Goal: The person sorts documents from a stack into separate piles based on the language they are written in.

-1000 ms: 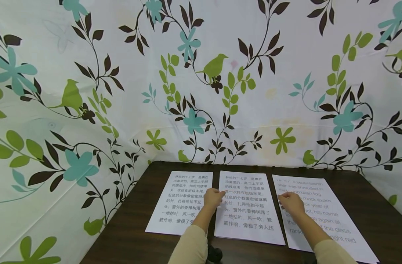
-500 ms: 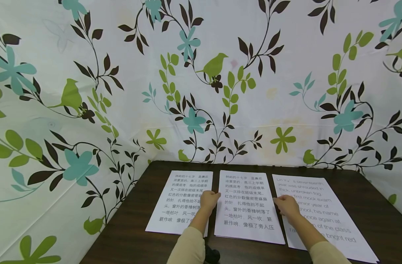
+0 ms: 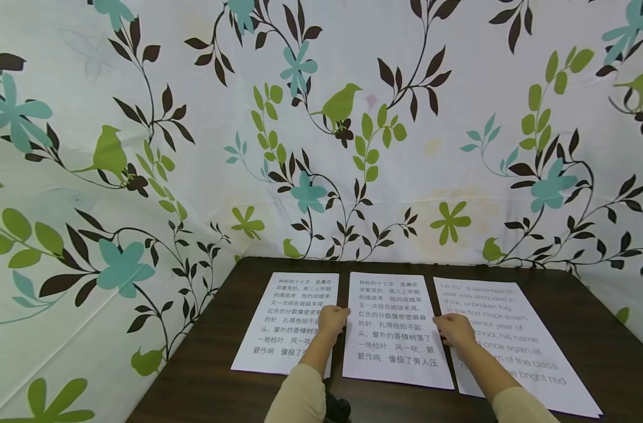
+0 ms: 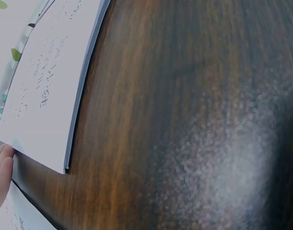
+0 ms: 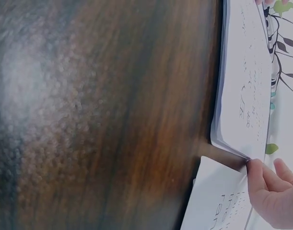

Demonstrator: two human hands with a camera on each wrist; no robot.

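Note:
In the head view, three sets of printed white paper lie side by side on a dark wooden table. At the left edge of the middle paper stack [image 3: 390,335], my left hand [image 3: 329,326] pinches the sheets with thumb and fingers. My right hand [image 3: 457,332] pinches the opposite edge at about the same height. The stack carries lines of Chinese print, and several layers show at its near edge in the right wrist view. There, the fingertips [image 5: 254,167] meet the stack's side. Left-hand fingers [image 4: 3,167] appear in the left wrist view, right at the stack's edge.
A left paper set [image 3: 279,323] with Chinese print lies partly under my left forearm in the head view. On the right, a paper set [image 3: 532,352] bears English print. Behind the table [image 3: 205,376] hangs a white cloth [image 3: 395,223] with leaves, birds and flowers.
My right hand has shifted left from over the English sheets to the middle stack's right edge. My left hand has drawn slightly left and down along the stack's left edge.

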